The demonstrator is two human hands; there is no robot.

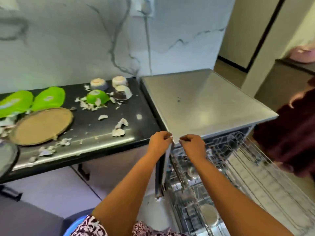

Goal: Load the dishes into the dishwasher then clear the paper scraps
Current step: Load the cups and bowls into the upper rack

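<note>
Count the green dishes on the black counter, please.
3. Two green plates lie side by side at the counter's left end, behind the round brown plate; one green bowl sits upside down among paper scraps near the middle. Others may lie beyond the picture's left edge.

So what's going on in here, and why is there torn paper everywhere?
Someone is standing at the open dishwasher, and its wire racks are pulled out. Their left hand and right hand are curled at the front corner of its top; I can't tell if they pinch anything. Dishes sit on the black counter: a green bowl, a brown round plate and pale bowls, with paper scraps scattered around them.
</note>
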